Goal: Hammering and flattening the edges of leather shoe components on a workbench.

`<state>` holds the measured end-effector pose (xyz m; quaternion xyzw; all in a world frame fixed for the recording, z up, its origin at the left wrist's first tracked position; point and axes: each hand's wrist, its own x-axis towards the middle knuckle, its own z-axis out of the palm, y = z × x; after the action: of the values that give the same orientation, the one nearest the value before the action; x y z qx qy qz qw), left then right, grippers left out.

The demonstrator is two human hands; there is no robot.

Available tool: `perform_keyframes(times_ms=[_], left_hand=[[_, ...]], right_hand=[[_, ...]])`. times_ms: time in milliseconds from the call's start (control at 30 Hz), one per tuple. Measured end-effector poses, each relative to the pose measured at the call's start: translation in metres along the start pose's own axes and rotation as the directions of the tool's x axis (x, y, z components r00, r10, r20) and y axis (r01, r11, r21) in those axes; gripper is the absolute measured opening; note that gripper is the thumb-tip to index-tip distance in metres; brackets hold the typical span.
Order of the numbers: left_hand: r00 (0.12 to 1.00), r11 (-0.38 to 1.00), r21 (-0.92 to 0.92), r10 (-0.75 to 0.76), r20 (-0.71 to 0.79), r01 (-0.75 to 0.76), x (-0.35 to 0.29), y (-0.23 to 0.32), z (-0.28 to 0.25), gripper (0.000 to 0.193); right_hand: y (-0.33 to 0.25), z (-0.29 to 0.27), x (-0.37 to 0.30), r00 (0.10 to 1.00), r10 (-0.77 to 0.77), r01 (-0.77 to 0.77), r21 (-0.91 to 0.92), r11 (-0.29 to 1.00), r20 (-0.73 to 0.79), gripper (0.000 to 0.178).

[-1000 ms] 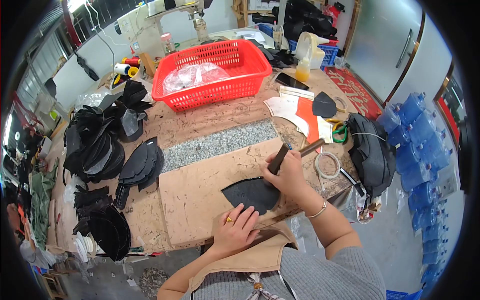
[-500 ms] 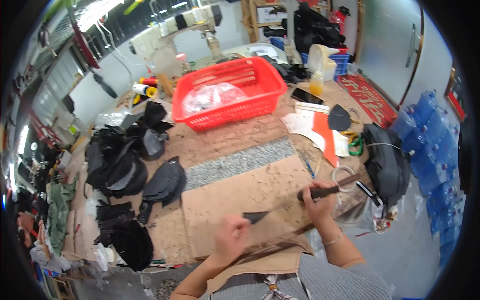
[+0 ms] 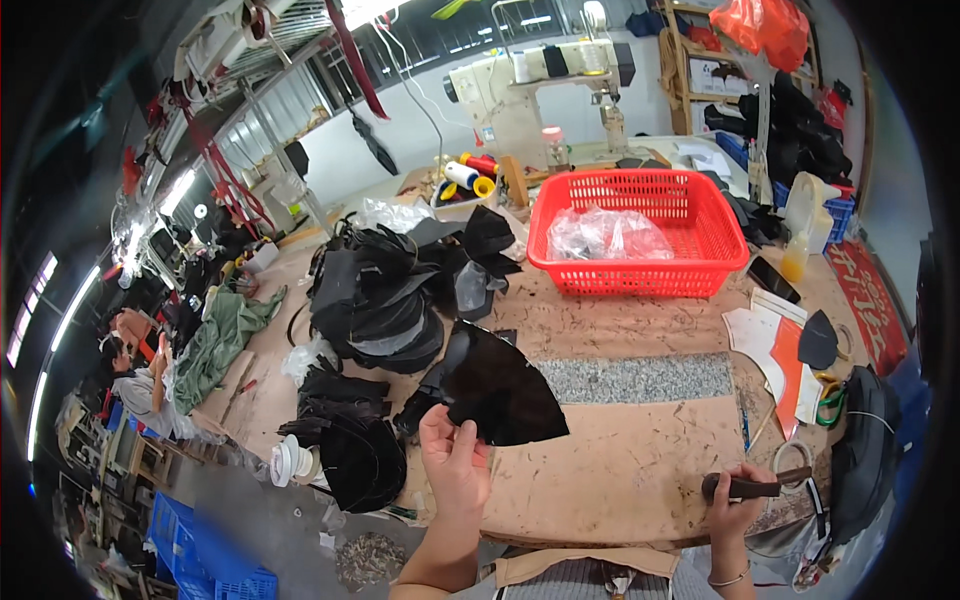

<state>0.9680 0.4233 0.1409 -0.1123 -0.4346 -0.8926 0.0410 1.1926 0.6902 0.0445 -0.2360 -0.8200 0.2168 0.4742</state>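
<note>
A glossy black fan-shaped piece [image 3: 502, 388] of sheet material hangs from the closed fingertips of my left hand [image 3: 455, 455], pinched at its lower left corner. It is held over the left end of the tan work board [image 3: 610, 455], in front of the dark cut pieces. My right hand [image 3: 737, 510] is wrapped round a dark brown tool [image 3: 752, 487] with a slim, lighter brown end, at the right side of the board. I cannot make out what kind of tool it is. A grey speckled strip [image 3: 640, 378] lies along the board's far edge.
Stacked black pieces [image 3: 375, 300] and another dark pile [image 3: 365, 465] lie left. A red basket [image 3: 640, 280] with clear plastic stands behind. Paper patterns [image 3: 755, 340], green-handled scissors [image 3: 830, 402], a tape roll [image 3: 793, 462] and a tied black bundle [image 3: 865, 450] are right. A person [image 3: 140, 385] sits far left.
The view has swung left. My left hand has moved from the board toward the dark piles and now holds up the large black piece. My right hand still grips the brown tool, now lower.
</note>
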Motion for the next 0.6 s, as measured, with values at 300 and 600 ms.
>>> perform_keyframes(times_ms=[300,600], left_hand=[[0.994,0.998,0.036,-0.056,-0.098,0.059,0.002,-0.007,-0.005,0.034],[0.98,0.996,-0.036,-0.086,-0.177,0.081,0.004,-0.008,-0.013,0.039]], right_hand=[[0.004,0.0,0.0,0.999,0.038,-0.038,0.027,0.999,-0.007,0.026],[0.006,0.003,-0.003,0.997,0.072,-0.071,0.05,0.996,-0.022,0.026]])
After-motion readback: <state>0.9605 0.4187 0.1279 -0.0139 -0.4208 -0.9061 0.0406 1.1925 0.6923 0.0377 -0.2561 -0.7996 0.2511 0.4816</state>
